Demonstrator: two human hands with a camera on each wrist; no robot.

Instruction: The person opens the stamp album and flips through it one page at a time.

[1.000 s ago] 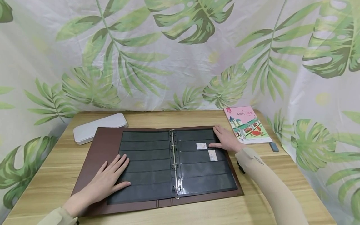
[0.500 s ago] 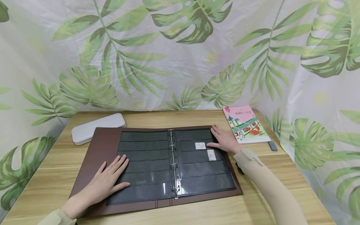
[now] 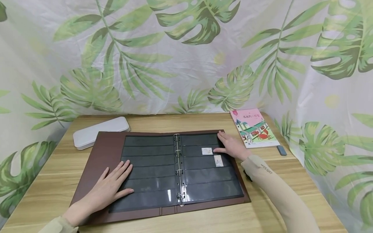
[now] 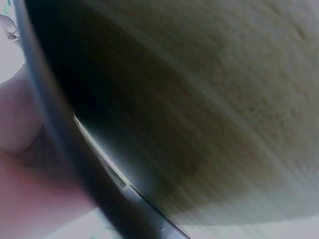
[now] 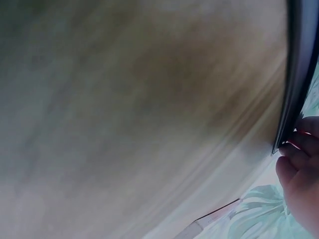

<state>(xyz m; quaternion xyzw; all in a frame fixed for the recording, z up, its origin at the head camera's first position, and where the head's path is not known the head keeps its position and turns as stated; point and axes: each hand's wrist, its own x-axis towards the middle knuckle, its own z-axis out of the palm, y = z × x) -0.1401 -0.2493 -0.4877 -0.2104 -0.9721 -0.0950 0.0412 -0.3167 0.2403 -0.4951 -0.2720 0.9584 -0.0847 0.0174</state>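
Note:
A dark brown ring binder (image 3: 107, 152) lies open on the table, its black pocket pages (image 3: 148, 171) held by a metal ring spine (image 3: 178, 171). My left hand (image 3: 107, 187) rests flat, fingers spread, across the left cover and the edge of the left page. My right hand (image 3: 231, 145) rests on the upper right edge of the right page, thumb stretched inward. Just left of that thumb, a small pale stamp-like piece (image 3: 207, 151) sits in a pocket. A second one (image 3: 218, 160) stands upright in the row below. In the right wrist view, fingers (image 5: 294, 157) meet the binder's edge.
Behind the binder's left cover is a white case (image 3: 100, 132). A pink picture book (image 3: 254, 129) with a red crab lies at the back right, a small blue-grey block (image 3: 281, 150) by its near corner. Leaf-patterned cloth (image 3: 186, 64) hangs behind the wooden table (image 3: 38, 194).

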